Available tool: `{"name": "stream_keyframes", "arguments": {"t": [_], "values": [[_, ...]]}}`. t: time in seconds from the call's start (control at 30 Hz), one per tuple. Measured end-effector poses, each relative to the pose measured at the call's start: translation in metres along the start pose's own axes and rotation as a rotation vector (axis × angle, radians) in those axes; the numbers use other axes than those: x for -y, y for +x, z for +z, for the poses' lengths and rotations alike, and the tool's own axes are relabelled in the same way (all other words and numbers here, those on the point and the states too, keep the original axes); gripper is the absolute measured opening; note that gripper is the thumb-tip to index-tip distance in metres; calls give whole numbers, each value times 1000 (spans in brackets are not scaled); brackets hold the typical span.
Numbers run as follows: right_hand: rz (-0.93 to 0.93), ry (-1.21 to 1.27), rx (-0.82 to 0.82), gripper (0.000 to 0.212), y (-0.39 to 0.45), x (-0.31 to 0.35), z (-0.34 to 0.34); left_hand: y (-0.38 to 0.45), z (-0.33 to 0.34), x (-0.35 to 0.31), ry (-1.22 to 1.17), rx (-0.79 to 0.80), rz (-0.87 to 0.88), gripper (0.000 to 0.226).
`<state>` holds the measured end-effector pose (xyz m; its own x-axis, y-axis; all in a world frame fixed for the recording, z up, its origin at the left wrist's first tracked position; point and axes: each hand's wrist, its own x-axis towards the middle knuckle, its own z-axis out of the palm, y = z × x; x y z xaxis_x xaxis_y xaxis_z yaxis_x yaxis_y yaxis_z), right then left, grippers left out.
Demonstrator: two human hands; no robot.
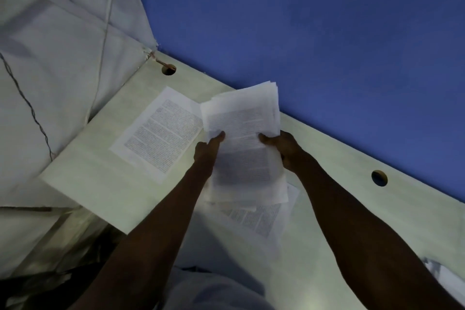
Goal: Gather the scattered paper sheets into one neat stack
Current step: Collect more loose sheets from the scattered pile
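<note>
White printed sheets form an uneven bundle (242,138) held above the pale desk (105,184), near the blue partition (327,45). The left hand (207,151) grips the bundle's left edge, thumb on top; the right hand (283,148) grips the right edge the same way, fingers curled underneath. One single sheet (161,131) lies flat on the desk just left of the bundle. Another sheet (261,219) lies on the desk beneath the bundle, between the forearms. A round cable hole (379,178) sits well to the right.

Printed text is showing on the held paper stack (241,133) and the loose sheet (158,131), all too blurred for reading.
</note>
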<state>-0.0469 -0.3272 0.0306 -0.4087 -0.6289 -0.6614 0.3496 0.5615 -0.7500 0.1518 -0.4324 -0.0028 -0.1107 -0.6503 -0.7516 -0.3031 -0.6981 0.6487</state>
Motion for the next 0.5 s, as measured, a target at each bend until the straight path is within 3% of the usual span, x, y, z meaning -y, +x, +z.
{"name": "stream_keyframes", "arguments": {"t": [0.07,0.13,0.2,0.23,0.3,0.37,0.43,0.5], "values": [[23,123,-40,55,-6,-11,-2,-5,-8,3,126,-55,-8,108],[41,121,-200,39,-11,-32,6,-8,-17,10,416,-160,36,111],[79,-1,-264,18,-18,-58,19,1,-28,20,665,-378,298,101],[103,-75,-253,18,-21,-72,26,5,-34,25,738,-392,386,107],[124,-230,-277,43,-27,-92,40,17,-39,39,599,-110,184,137],[93,-268,-321,64,-32,-96,50,33,-43,55,568,65,28,144],[68,-258,-289,68,-33,-91,55,29,-48,57,529,124,45,125],[60,-278,-259,65,-31,-83,52,11,-50,46,430,133,71,87]]}}
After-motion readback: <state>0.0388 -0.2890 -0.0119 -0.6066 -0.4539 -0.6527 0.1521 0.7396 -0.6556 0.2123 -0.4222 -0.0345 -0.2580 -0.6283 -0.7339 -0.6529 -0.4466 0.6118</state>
